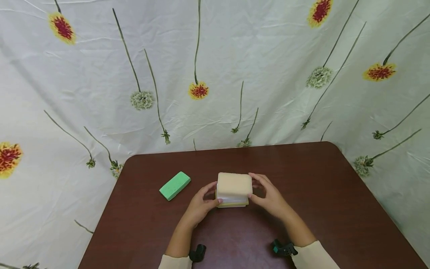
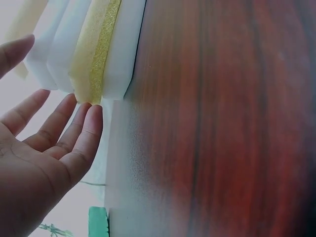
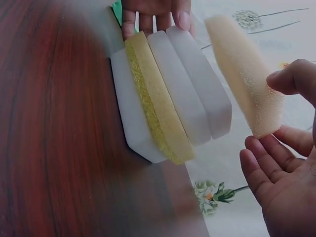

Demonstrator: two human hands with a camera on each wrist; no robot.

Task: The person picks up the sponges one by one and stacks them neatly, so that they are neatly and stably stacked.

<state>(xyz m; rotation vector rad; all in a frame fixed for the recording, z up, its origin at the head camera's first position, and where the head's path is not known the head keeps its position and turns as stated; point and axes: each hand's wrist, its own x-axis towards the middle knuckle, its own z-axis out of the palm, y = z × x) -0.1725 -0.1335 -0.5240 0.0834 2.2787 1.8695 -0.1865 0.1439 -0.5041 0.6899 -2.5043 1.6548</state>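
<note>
A stack of sponge blocks stands on the table: a white block [image 3: 132,111] at the bottom, a yellow sponge [image 3: 158,103] over it, and two more white blocks [image 3: 202,81] on top. My right hand [image 1: 272,200] pinches a beige sponge [image 1: 234,184] between thumb and fingers; the right wrist view shows a gap between it and the stack, tilted slightly. My left hand [image 1: 197,207] is at the stack's left end. Its fingertips [image 2: 94,111] touch or nearly touch the block ends, fingers loosely extended, thumb near the upper white blocks.
A green sponge [image 1: 175,185] lies on the brown table [image 1: 151,228], left of the stack and beyond my left hand. Behind the table's far edge hangs a white cloth [image 1: 221,63] printed with flowers. Dark bands [image 1: 197,253] with small devices sit on both wrists.
</note>
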